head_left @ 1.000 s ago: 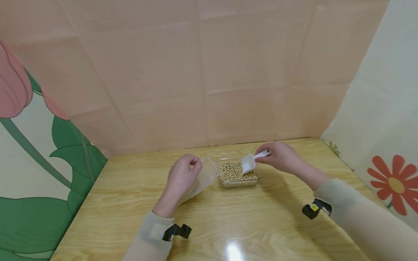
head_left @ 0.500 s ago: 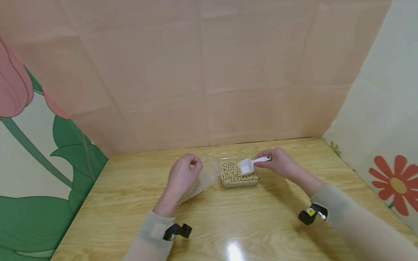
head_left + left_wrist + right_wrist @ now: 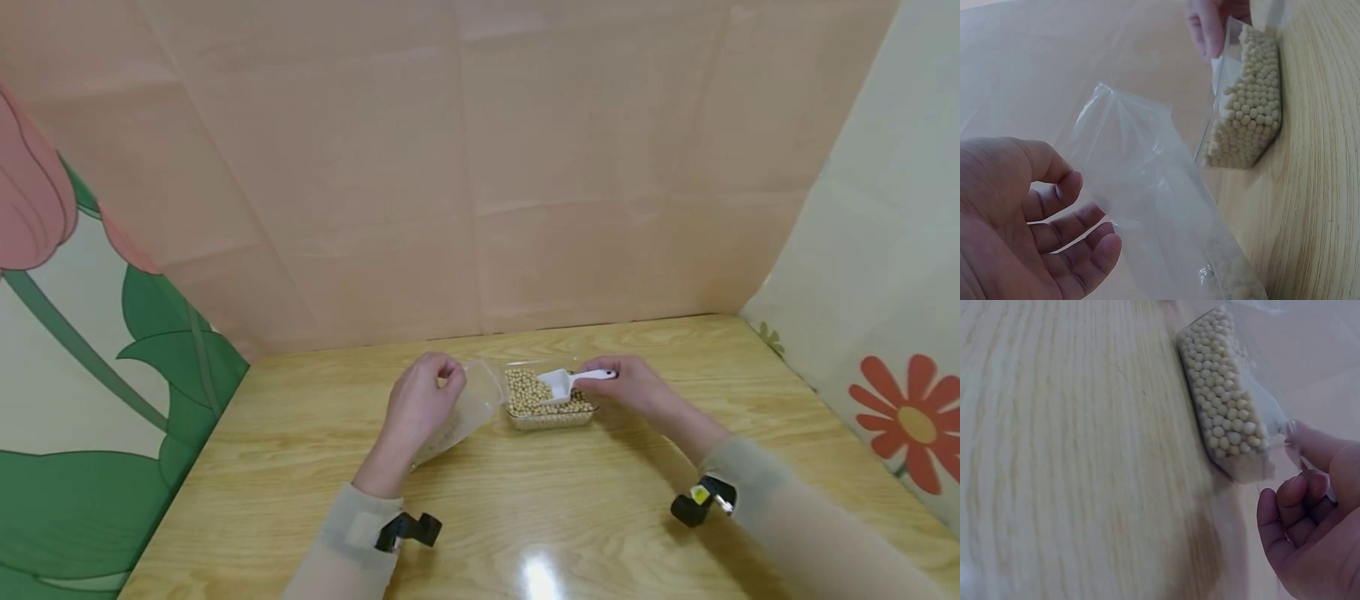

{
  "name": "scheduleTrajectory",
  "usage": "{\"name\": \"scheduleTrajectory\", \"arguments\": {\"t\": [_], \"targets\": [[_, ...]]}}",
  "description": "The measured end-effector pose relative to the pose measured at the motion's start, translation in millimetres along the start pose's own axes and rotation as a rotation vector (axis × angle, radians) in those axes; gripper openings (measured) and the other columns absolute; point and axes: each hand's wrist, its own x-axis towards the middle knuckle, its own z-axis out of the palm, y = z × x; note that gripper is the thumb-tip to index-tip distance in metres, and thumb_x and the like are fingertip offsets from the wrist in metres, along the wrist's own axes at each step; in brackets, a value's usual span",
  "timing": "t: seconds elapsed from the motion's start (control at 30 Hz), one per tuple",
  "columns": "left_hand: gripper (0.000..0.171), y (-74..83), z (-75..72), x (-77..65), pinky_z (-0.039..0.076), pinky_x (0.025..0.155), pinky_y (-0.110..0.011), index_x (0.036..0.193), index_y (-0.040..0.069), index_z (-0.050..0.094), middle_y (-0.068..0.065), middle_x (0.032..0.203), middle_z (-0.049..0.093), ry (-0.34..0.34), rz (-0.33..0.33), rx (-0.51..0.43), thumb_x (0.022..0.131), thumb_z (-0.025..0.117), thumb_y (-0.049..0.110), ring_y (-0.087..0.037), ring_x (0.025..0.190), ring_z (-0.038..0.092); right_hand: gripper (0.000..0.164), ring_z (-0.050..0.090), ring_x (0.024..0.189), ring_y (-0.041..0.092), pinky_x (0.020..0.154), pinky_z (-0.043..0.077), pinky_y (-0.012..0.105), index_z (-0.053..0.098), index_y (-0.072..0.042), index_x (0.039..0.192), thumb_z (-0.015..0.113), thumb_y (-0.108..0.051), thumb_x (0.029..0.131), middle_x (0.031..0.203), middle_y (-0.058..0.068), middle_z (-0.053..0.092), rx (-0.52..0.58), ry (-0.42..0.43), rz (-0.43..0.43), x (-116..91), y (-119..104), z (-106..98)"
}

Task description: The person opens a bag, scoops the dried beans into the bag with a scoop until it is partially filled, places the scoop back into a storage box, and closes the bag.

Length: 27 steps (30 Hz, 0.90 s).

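My right hand [image 3: 628,383] grips the handle of a small white scoop [image 3: 556,387]. The scoop's bowl is down among pale round beans [image 3: 527,390] in a clear rectangular container [image 3: 551,421]. In the right wrist view the container wall partly hides the scoop. To the left, my left hand [image 3: 424,400] pinches the edge of a clear plastic bag [image 3: 1147,169] between thumb and index finger, its other fingers loosely bent. The bag's mouth opens toward the container, and some beans [image 3: 1235,275] lie in its lower part.
The container and bag are on a wood-grain table [image 3: 480,508]. A pinkish-tan covering [image 3: 465,183] rises behind the table's back edge. Flower-patterned panels flank it, with a red flower [image 3: 915,423] at the right. A black wrist mount [image 3: 408,531] sits on each sleeve.
My right hand has lowered and shifted left, pushing the scoop deeper into the beans and leveling its handle. My left hand and the bag have stayed nearly still.
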Motion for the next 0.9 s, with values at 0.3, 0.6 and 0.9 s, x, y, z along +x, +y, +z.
{"name": "scheduleTrajectory", "arguments": {"t": [0.3,0.6,0.9], "targets": [[0.018,-1.6,-0.1,0.9,0.057,0.093,-0.049,0.107,0.01,0.08,-0.006,0.116,0.075,-0.003,0.009,0.002,0.108,0.064,0.018,-0.025,0.102,0.068,0.042,0.062,0.083,0.017,0.071,0.053,0.031,0.08,-0.005,0.126,0.087,-0.035,0.097,0.096,0.005,0.074,0.099,0.013,0.034,-0.2,5.6,7.2],[0.016,-3.0,-1.3,-0.2,0.056,0.094,-0.049,0.104,0.011,0.079,-0.007,0.117,0.074,-0.003,0.009,-0.005,0.107,0.065,0.017,-0.025,0.102,0.067,0.046,0.063,0.082,0.019,0.07,0.054,0.032,0.078,-0.005,0.131,0.086,-0.037,0.098,0.099,0.009,0.074,0.162,0.014,0.052,-2.7,9.6,9.5],[0.016,-2.9,-0.2,0.3,0.056,0.094,-0.049,0.103,0.011,0.079,-0.008,0.12,0.075,-0.005,0.001,-0.003,0.107,0.065,0.017,-0.025,0.101,0.066,0.048,0.064,0.08,0.016,0.069,0.054,0.03,0.076,-0.006,0.133,0.085,-0.038,0.098,0.096,0.005,0.075,0.249,0.005,0.087,-7.3,15.9,11.5]]}}
